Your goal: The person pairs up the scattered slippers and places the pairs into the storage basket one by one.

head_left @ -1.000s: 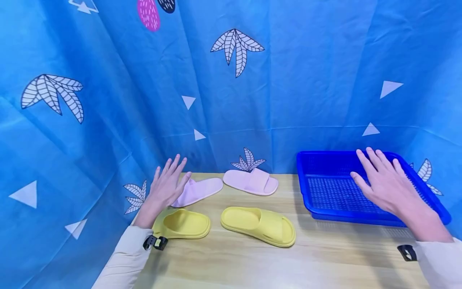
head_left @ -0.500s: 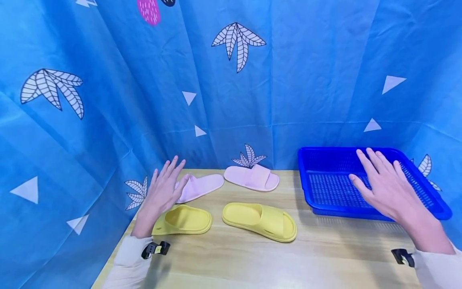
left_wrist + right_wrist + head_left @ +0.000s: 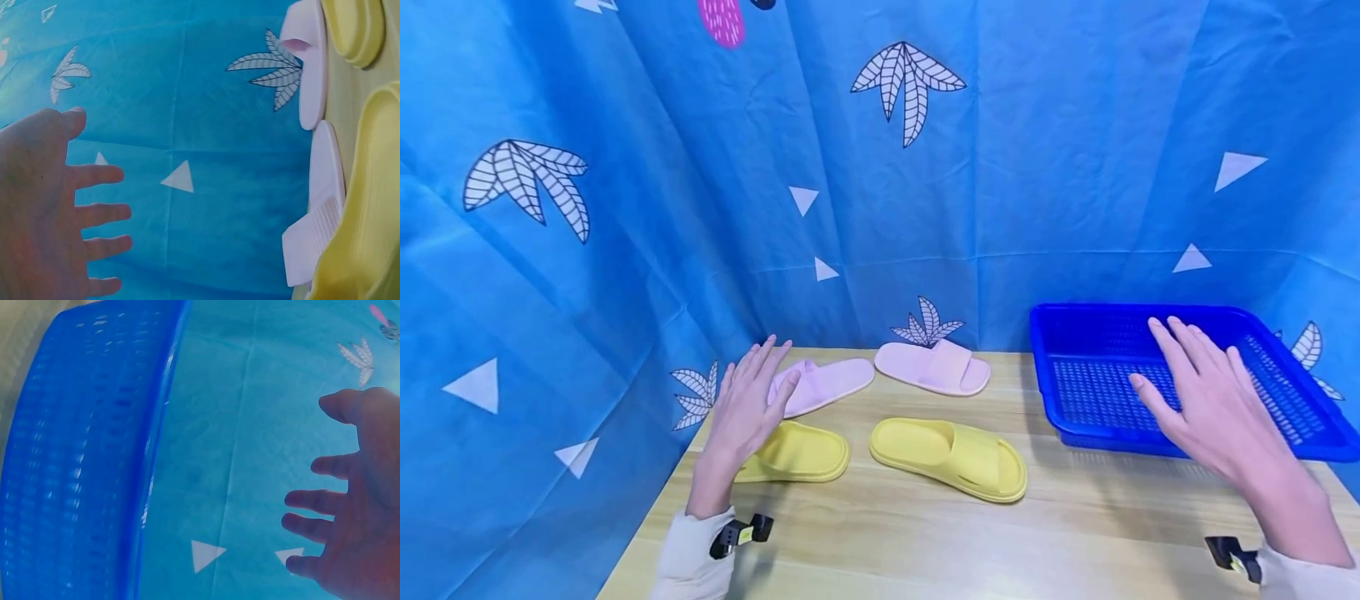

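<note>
My left hand (image 3: 745, 408) hovers palm down with straight, spread fingers, holding nothing. In the head view it covers part of the left yellow slipper (image 3: 808, 454) and part of the left pink slipper (image 3: 835, 383). A second pink slipper (image 3: 917, 367) lies at the back of the table, and a second yellow slipper (image 3: 955, 458) lies in front of it. On the right, my right hand (image 3: 1213, 408) is held in the air, fingers extended, in front of a blue plastic basket (image 3: 1120, 446). The right wrist view shows that palm apart from the basket.
The slippers and basket sit on a light wooden table (image 3: 925, 550). A blue curtain (image 3: 1045, 150) printed with leaves and triangles hangs behind the table and along its sides. Each wrist wears a black strapped camera.
The head view has tilted down slightly and shifted left, so the scene appears higher and further right. Both hands stay raised; the slippers and basket keep their places on the table.
</note>
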`<state>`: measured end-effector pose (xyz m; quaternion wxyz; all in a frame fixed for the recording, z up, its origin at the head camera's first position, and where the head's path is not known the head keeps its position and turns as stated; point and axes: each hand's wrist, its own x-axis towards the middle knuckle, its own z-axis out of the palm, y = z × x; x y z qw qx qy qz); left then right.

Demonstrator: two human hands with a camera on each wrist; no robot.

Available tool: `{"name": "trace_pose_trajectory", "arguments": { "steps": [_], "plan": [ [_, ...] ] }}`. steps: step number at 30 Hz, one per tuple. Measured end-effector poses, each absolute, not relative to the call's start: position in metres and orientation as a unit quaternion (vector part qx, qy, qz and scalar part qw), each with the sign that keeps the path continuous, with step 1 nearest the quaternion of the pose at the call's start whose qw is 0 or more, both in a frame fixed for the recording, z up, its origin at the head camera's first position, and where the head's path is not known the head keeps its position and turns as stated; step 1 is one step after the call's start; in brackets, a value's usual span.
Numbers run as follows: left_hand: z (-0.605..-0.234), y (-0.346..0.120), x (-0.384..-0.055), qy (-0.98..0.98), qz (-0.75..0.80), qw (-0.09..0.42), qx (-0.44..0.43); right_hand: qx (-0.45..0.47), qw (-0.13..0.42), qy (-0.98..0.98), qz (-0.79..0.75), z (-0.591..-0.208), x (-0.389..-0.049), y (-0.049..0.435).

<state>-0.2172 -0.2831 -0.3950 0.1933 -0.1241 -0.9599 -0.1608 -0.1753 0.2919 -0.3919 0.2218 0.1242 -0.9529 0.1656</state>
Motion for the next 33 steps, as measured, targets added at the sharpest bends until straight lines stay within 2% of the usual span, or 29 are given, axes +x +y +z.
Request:
{"name": "trace_pose_trajectory", "arguments": {
  "steps": [12, 21, 28, 33],
  "plan": [
    [-0.402, -0.293, -0.213, -0.942, -0.209, 0.222, -0.137, 0.116, 0.226, -0.936, 0.244, -0.393, -0.176, 0.28],
    [-0.412, -0.312, -0.204, -0.95, -0.222, 0.17, -0.141, 0.14, 0.233, -0.913, 0.303, -0.395, -0.167, 0.253],
    [-0.419, -0.325, -0.199, -0.95, -0.226, 0.154, -0.149, 0.144, 0.211, -0.912, 0.32, -0.398, -0.164, 0.234],
    [-0.424, -0.333, -0.202, -0.951, -0.235, 0.136, -0.149, 0.152, 0.214, -0.912, 0.316, -0.402, -0.165, 0.226]
  ]
}}
